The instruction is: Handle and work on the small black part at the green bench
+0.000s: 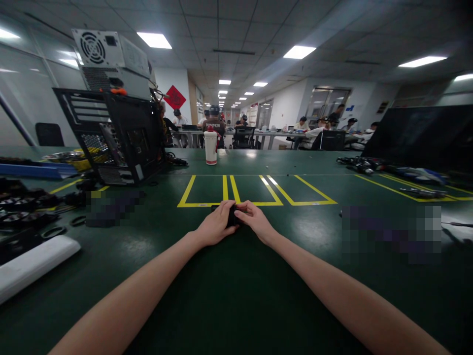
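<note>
Close to the middle of the green table, a small black object [232,217] sits between my two hands; its exact kind cannot be made out. My left hand [216,227] is closed around it from the left, fingers over the top and thumb at the near side. From the right, my right hand [255,222] pinches at its edge with thumb and fingertips. Both hands cover much of the object. They rest just on the near side of the yellow tape rectangles [254,203].
A black computer case [136,133] with power supplies [111,54] on top stands at left. A white cup [211,147] is ahead. Cables [364,165] and a dark panel [424,133] lie right. A white bar [40,266] is near left. People sit at far tables.
</note>
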`<action>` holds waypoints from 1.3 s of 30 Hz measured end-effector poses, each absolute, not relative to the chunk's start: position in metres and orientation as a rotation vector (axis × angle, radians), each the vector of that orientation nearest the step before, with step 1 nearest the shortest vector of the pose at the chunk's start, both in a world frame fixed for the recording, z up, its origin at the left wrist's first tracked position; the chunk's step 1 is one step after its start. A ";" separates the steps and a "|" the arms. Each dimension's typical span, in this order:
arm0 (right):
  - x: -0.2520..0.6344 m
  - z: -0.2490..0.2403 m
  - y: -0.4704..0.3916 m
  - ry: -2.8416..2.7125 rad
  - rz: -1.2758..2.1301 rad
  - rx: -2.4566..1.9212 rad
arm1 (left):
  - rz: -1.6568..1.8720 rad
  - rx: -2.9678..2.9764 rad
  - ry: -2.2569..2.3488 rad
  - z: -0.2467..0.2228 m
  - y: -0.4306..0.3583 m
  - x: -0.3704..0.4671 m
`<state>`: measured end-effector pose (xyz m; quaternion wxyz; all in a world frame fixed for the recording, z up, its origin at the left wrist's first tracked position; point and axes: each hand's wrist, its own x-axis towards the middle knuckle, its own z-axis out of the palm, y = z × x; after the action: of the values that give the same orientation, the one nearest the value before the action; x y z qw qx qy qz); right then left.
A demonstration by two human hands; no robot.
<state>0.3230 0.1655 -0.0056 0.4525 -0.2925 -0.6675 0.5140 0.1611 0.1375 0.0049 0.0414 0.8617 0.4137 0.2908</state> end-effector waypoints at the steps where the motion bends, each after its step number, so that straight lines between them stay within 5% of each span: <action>1: 0.322 -0.007 0.167 -1.642 1.262 -0.741 | 0.893 2.636 1.267 0.005 0.138 0.161; 39: 0.320 -0.012 0.171 -1.563 1.334 -0.777 | 0.937 2.598 1.293 0.000 0.142 0.162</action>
<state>0.3205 0.1708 -0.0118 0.4551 -0.3152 -0.6335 0.5406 0.1615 0.1418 -0.0002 0.0458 0.8511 0.4236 0.3068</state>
